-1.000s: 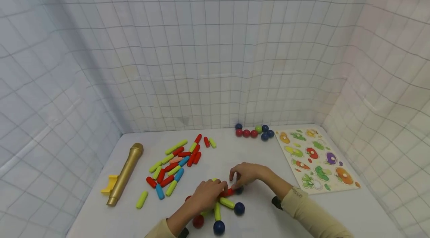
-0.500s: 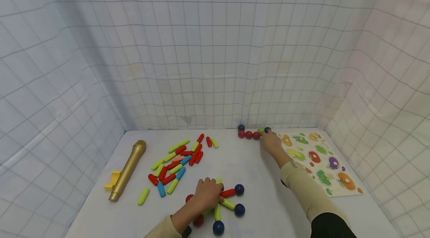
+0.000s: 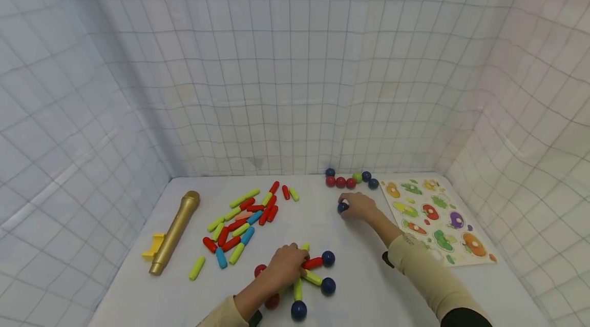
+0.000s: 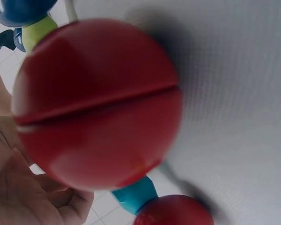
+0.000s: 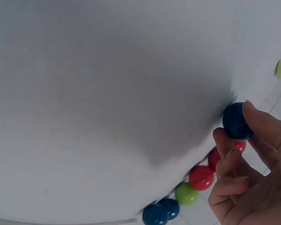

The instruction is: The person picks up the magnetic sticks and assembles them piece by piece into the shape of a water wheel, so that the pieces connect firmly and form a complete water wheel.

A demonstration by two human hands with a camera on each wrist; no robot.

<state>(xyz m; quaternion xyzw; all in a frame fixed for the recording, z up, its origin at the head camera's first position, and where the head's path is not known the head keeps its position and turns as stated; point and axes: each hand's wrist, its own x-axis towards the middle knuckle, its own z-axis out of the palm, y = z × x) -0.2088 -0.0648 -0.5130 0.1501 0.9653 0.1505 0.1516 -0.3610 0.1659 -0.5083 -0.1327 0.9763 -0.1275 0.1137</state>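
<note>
My left hand (image 3: pixel 283 265) grips the middle of a star-shaped build of coloured sticks and balls, covering its centre. From the build, a red stick (image 3: pixel 313 263) and lime green sticks (image 3: pixel 298 291) reach out to dark blue balls (image 3: pixel 328 286). In the left wrist view a large red ball (image 4: pixel 98 103) hides much of that hand's fingers; a teal stick (image 4: pixel 136 194) shows below it. My right hand (image 3: pixel 361 206) pinches a loose dark blue ball (image 5: pixel 236 121) between thumb and fingers, right of the table's middle and apart from the build.
Red, green and blue balls (image 3: pixel 340 182) line the back edge. Several red, lime and blue sticks (image 3: pixel 239 229) lie left of centre. Further left are a gold microphone-shaped rod (image 3: pixel 175 234) and a yellow piece (image 3: pixel 154 246). A vegetable puzzle board (image 3: pixel 438 219) lies right.
My right hand left the red stick's end, reached to the back row of balls, picked up a dark blue ball and came part way back. The left hand stayed on the build.
</note>
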